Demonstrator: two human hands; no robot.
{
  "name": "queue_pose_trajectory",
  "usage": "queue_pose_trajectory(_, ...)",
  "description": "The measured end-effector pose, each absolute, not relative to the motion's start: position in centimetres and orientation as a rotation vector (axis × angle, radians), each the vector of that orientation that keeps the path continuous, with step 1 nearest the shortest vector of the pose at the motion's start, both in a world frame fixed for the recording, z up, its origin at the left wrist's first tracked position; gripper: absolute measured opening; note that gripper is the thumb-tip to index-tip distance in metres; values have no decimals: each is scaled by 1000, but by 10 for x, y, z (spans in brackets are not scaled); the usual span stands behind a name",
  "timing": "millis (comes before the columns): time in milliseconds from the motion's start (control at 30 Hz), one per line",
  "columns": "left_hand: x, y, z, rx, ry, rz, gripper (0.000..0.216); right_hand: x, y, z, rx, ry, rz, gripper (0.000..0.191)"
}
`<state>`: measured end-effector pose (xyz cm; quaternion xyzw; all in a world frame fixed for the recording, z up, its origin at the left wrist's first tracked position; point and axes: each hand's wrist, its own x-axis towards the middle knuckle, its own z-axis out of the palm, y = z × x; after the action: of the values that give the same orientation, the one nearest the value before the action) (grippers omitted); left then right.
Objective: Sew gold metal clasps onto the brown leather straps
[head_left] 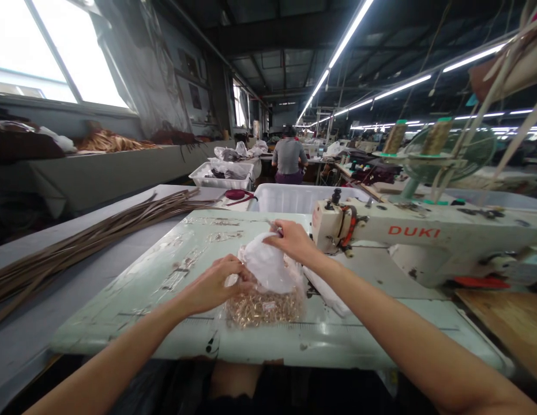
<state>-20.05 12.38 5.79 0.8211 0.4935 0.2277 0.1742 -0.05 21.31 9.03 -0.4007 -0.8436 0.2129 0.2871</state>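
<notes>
On the sewing machine table sits a clear plastic bag (pixel 263 311) full of small gold-coloured metal pieces, with a small white label on its front. A soft white sheet or inner bag (pixel 270 262) rises out of it. My right hand (pixel 290 237) is closed, pinching the upper edge of this white piece between thumb and fingers. A thin greyish bit shows at those fingertips, too small to name. At the left side of the clear bag, my left hand (pixel 220 282) has its fingers curled round the plastic edge. Part of the bag's opening is hidden behind the fingers.
A DUKI sewing machine (pixel 406 233) stands to the right. Rows of small metal pieces (pixel 181 271) lie on the pale green tabletop (pixel 134 328). Long brown strips (pixel 99 230) run along the left table. Behind are a white bin (pixel 285 199) and a seated person (pixel 289 155).
</notes>
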Motion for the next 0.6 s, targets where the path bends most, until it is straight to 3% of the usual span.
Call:
queue_pose_trajectory(200, -191, 129, 49, 2001, 1828, 873, 30, -10, 213, 98, -1044, -2311, 657, 33)
queue_pose_trajectory(333, -185, 134, 50, 2047, 1770, 931, 14, -5, 213, 94, -1048, -2362, 696, 44)
queue_pose_trajectory(433, -185, 136, 52, 1973, 1708, 1053, 16, 8, 212, 82, -1278, -2495, 622, 48)
queue_pose_trajectory(600, -184, 136, 56, 1879, 1457, 1328, 18, 33, 213, 71, -1405, -2608, 457, 9)
